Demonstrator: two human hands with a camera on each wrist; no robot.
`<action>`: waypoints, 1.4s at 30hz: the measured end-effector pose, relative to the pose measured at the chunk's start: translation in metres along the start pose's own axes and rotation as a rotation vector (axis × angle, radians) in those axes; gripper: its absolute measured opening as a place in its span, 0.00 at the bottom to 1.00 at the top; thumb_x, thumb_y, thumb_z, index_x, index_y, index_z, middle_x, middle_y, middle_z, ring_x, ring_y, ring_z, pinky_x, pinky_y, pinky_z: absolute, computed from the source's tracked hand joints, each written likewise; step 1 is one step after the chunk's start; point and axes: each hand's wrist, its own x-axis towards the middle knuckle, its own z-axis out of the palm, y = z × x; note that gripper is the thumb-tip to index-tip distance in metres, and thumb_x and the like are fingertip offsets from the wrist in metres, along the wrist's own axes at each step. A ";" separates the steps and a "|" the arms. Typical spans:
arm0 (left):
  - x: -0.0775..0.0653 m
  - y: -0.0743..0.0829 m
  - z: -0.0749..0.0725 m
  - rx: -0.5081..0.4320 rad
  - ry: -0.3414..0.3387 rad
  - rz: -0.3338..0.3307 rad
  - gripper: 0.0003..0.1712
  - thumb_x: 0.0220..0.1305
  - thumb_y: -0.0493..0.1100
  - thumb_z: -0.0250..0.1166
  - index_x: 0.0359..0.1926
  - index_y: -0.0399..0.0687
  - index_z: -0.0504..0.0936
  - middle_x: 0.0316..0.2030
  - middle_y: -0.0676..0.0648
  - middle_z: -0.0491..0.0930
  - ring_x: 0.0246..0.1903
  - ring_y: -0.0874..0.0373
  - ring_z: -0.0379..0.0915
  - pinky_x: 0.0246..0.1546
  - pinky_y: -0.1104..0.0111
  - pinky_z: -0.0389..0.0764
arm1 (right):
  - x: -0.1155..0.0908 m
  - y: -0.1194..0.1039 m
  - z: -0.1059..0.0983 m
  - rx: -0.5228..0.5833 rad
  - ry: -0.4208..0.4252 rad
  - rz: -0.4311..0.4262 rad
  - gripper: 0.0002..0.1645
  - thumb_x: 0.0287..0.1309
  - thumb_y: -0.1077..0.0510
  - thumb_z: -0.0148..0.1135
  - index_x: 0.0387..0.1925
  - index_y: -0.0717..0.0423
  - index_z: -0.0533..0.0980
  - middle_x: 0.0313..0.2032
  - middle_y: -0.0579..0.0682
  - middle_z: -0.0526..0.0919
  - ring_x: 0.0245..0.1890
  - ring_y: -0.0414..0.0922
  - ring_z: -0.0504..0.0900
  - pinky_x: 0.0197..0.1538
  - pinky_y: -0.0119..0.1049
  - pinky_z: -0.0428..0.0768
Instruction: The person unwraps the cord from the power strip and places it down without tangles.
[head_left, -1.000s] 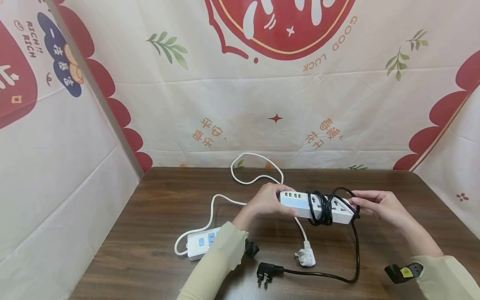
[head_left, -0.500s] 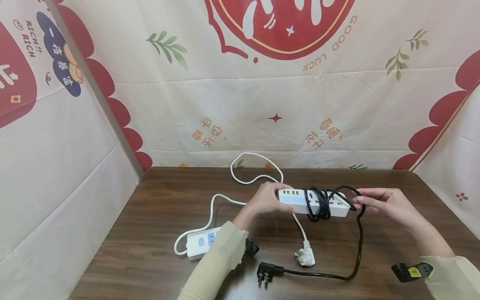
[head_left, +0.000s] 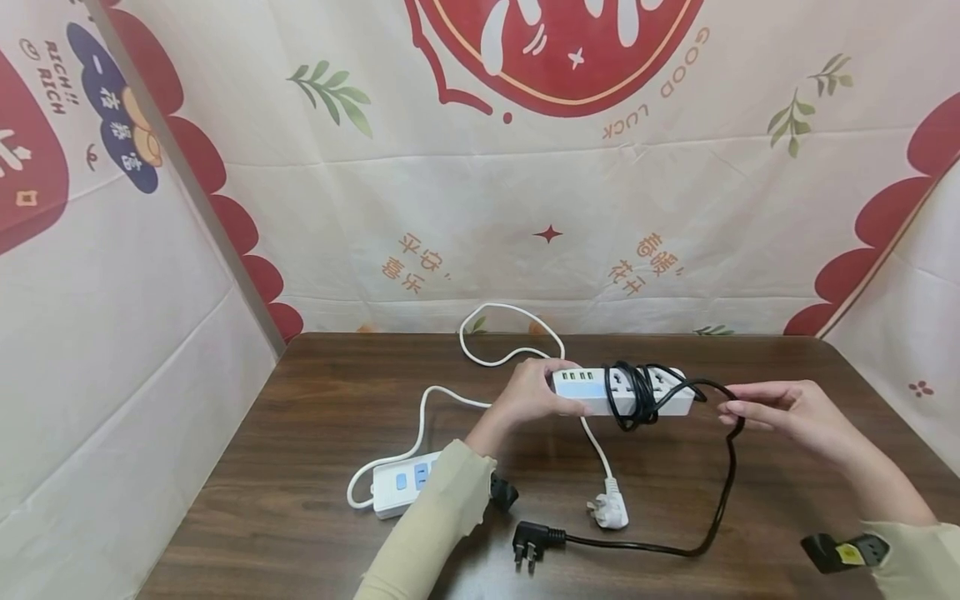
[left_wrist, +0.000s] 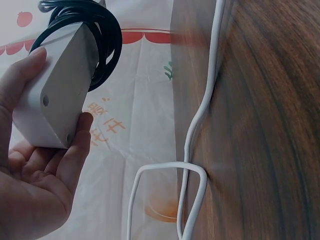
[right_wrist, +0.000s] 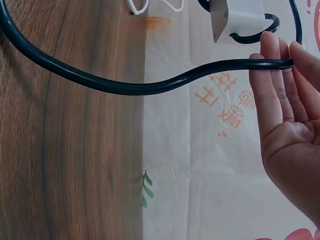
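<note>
A white power strip [head_left: 588, 392] with USB ports and sockets is held above the table by its left end, in my left hand [head_left: 531, 390]. In the left wrist view the thumb and fingers of that hand grip the strip's white end [left_wrist: 60, 95]. Several turns of black cord [head_left: 639, 398] wrap around its middle. My right hand [head_left: 787, 414] pinches the cord just right of the strip; in the right wrist view the black cord [right_wrist: 200, 72] runs between thumb and fingers. From there it drops to the table and ends in a black three-pin plug [head_left: 536, 542].
A second white power strip [head_left: 397, 487] lies at the left, partly behind the left sleeve. Its white cord [head_left: 423, 417] loops toward the back edge, and its white plug [head_left: 610, 508] lies on the wooden table [head_left: 300, 467]. A printed cloth [head_left: 480, 200] hangs behind.
My right hand has moved to the right with the cord, away from the strip's end. The strip has risen slightly in my left hand. The black plug stays put.
</note>
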 end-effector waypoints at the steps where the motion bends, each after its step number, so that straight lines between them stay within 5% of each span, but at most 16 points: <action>1: 0.000 0.000 0.000 -0.001 0.003 0.000 0.31 0.32 0.42 0.78 0.44 0.47 0.81 0.25 0.56 0.78 0.24 0.68 0.70 0.26 0.77 0.71 | 0.000 0.000 0.000 -0.004 -0.001 -0.001 0.23 0.58 0.73 0.50 0.42 0.44 0.80 0.33 0.50 0.85 0.33 0.39 0.83 0.35 0.31 0.79; 15: 0.004 0.001 0.000 -0.010 0.037 -0.004 0.31 0.32 0.42 0.78 0.45 0.45 0.81 0.27 0.54 0.79 0.27 0.63 0.72 0.27 0.76 0.71 | -0.007 0.008 -0.001 -0.136 0.016 0.031 0.19 0.55 0.71 0.56 0.38 0.45 0.81 0.27 0.49 0.85 0.30 0.38 0.83 0.32 0.30 0.78; 28: 0.003 0.003 0.001 -0.023 0.028 0.000 0.31 0.33 0.42 0.78 0.45 0.44 0.81 0.27 0.54 0.79 0.27 0.63 0.73 0.27 0.77 0.71 | -0.004 0.033 -0.007 -0.110 -0.079 -0.070 0.23 0.53 0.76 0.53 0.41 0.49 0.81 0.29 0.45 0.85 0.31 0.36 0.83 0.34 0.25 0.77; 37: 0.002 0.004 0.001 -0.034 -0.002 -0.003 0.31 0.33 0.43 0.78 0.45 0.45 0.80 0.27 0.55 0.79 0.25 0.68 0.71 0.26 0.76 0.72 | 0.001 0.040 -0.006 -0.261 -0.045 0.040 0.11 0.55 0.69 0.57 0.40 0.63 0.81 0.28 0.47 0.85 0.30 0.34 0.82 0.31 0.27 0.78; 42: 0.000 0.003 0.000 -0.016 -0.015 0.001 0.31 0.33 0.43 0.78 0.45 0.46 0.81 0.26 0.56 0.79 0.25 0.68 0.71 0.26 0.76 0.72 | 0.004 0.039 -0.002 -0.398 0.022 0.135 0.16 0.52 0.61 0.63 0.40 0.70 0.79 0.26 0.47 0.85 0.28 0.33 0.80 0.30 0.27 0.75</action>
